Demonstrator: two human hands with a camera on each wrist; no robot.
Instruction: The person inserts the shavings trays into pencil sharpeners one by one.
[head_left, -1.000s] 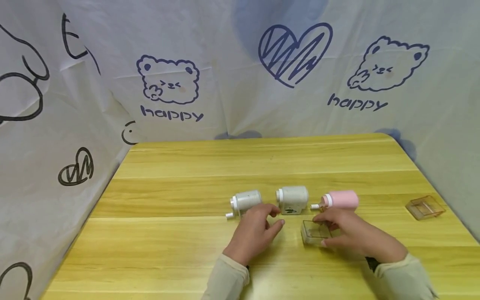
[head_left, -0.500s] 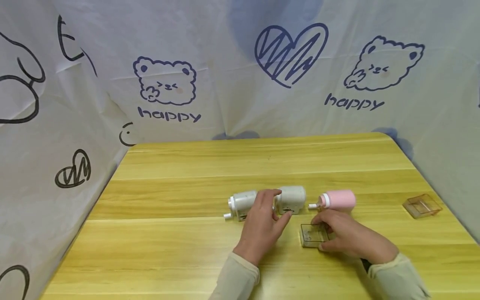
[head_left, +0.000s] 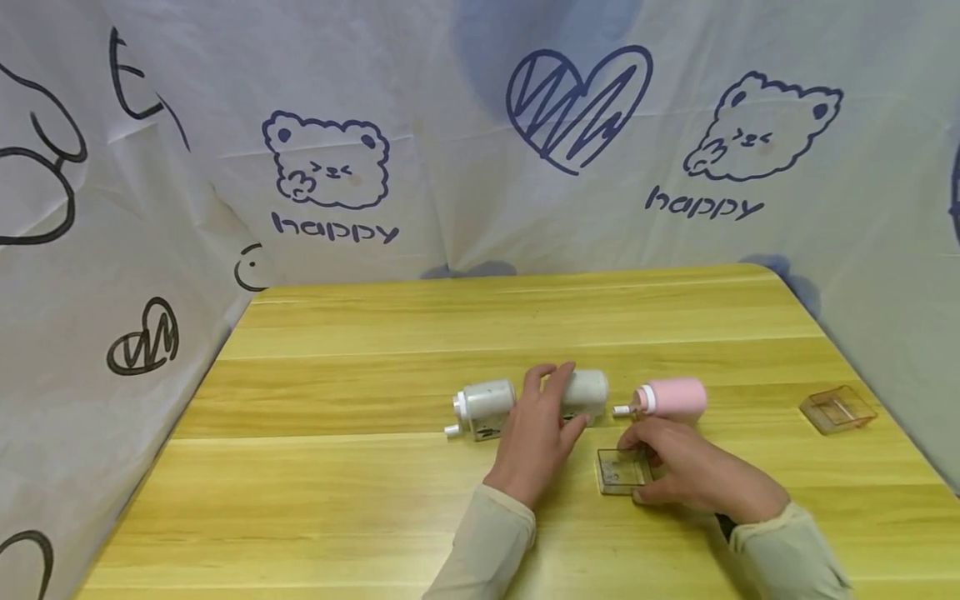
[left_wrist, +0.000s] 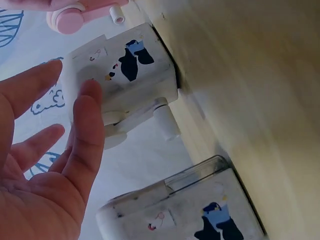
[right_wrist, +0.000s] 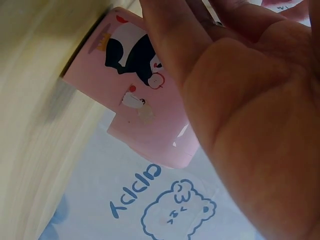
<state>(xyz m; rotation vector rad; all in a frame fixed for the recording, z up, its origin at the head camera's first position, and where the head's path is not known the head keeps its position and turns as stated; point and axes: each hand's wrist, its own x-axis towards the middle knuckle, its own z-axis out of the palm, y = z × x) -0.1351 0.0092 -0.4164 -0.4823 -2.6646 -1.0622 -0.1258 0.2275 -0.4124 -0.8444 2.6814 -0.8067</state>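
Note:
Three hand-crank pencil sharpeners lie in a row: a white one (head_left: 486, 400) at left, another white one (head_left: 587, 388) in the middle and a pink one (head_left: 678, 397) at right. My left hand (head_left: 534, 437) reaches over the crank side of the middle sharpener, fingers spread. In the left wrist view its fingertips overlap that sharpener's penguin-printed body (left_wrist: 122, 67). My right hand (head_left: 693, 471) pinches a clear smoky shavings drawer (head_left: 621, 473) between thumb and fingers, low over the table in front of the pink sharpener. The right wrist view shows the pink body (right_wrist: 145, 100) beside the palm; the drawer is hidden there.
A second see-through drawer, orange-brown (head_left: 837, 410), lies near the right edge of the wooden table (head_left: 337, 500). White cloth (head_left: 450, 167) with drawn bears and hearts hangs behind and at the sides.
My left hand has moved right and forward from the left white sharpener to the middle one. The right hand keeps its pinch on the drawer, nearly in place.

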